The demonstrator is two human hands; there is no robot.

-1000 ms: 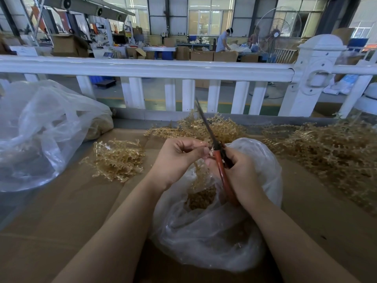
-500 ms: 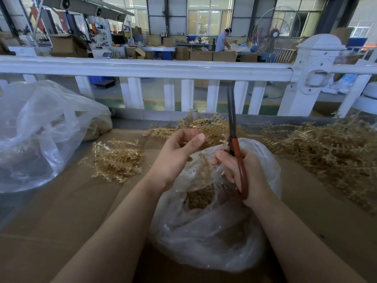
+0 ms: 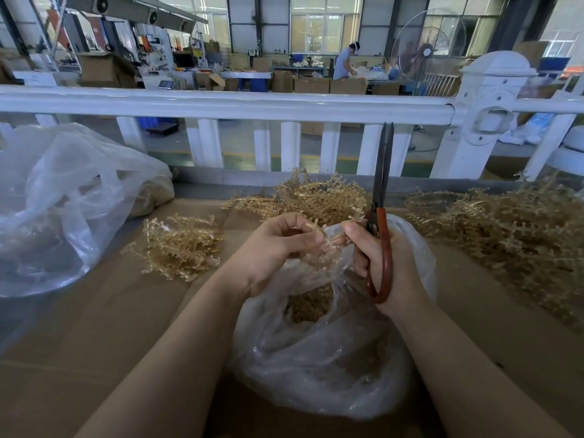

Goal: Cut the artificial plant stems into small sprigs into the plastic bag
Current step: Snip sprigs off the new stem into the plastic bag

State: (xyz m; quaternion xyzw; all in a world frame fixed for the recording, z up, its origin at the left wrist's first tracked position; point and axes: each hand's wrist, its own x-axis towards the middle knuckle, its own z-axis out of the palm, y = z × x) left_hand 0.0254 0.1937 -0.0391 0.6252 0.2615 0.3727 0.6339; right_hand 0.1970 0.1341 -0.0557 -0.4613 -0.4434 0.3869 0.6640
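The left hand (image 3: pixel 278 245) had its fingers curled round a short, pale tan plastic sprig of artificial plant (image 3: pixel 328 245), pinching it just above the mouth of the crumpled clear plastic bag (image 3: pixel 316 368). Whether the right thumb also touched that sprig could not be told. The right hand (image 3: pixel 385 263) was wrapped round the red looped handles of a pair of long dark-bladed scissors (image 3: pixel 383 191), whose blades pointed up and away, nearly closed, clear of the sprig.

The sprig looked light and springy, with many small side branches that would snag on one another. It would probably be best pinched on the main stem close to the cut, so that the piece dropped into the bag instead of flicking off. The thin bag would likely slump shut easily.

One bag sat between the forearms, with a heap of cut sprigs (image 3: pixel 311 303) inside. Three heaps of uncut stems lay on the brown cardboard worktop (image 3: pixel 94 343): a small one (image 3: pixel 180 248) to the left, one (image 3: pixel 316 197) beyond the hands, and a large one (image 3: pixel 512 232) to the right. A second, larger clear bag (image 3: pixel 57 210) lay far left.
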